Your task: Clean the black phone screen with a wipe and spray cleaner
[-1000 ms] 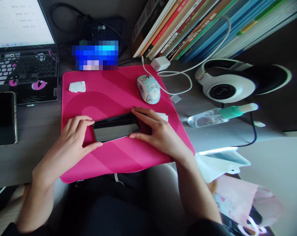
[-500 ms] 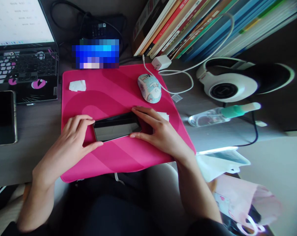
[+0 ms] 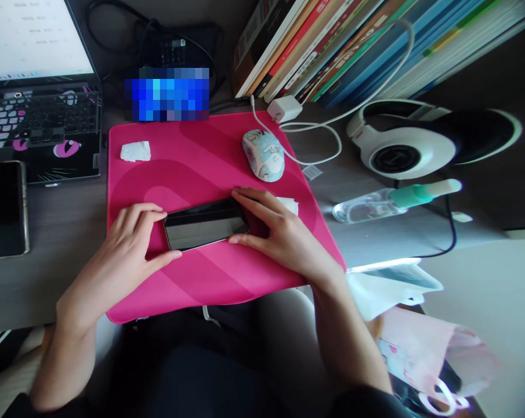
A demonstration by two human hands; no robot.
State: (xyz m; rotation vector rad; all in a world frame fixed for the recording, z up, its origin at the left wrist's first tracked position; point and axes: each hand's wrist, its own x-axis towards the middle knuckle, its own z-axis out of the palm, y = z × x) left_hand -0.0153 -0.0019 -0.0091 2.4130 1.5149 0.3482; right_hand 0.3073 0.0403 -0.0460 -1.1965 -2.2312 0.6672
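- Nearest, the dark-clothed lap (image 3: pixel 192 371) sits below the near edge of a pink mat (image 3: pixel 201 284), which lies on a grey desk (image 3: pixel 75 232).
- At the lower right, a pink bag (image 3: pixel 419 348) stands near a pale bag (image 3: pixel 384 290).
- The left hand (image 3: pixel 125 244) grasps the left end of a phone (image 3: pixel 205 226), thumb at the near corner, fingers at the far one.
- The right hand (image 3: pixel 283 229) grasps the right end likewise.
- The phone is on the middle of the mat, dark screen up, slightly slanted.
- A scrap of white paper (image 3: pixel 290 205) lies beside the right hand, partly hidden by it.
- Another phone (image 3: pixel 1 209) lies on the desk at far left.
- Right of the mat, a clear bottle (image 3: pixel 364 206) with a green collar lies on its side.
- Farther up the mat: a patterned mouse (image 3: pixel 264 157) on the right, crumpled paper (image 3: pixel 135 151) on the left.
- Beyond: a laptop (image 3: pixel 40 122), white headphones (image 3: pixel 395 154), a white plug (image 3: pixel 284 108) and slanting books (image 3: pixel 327 52).
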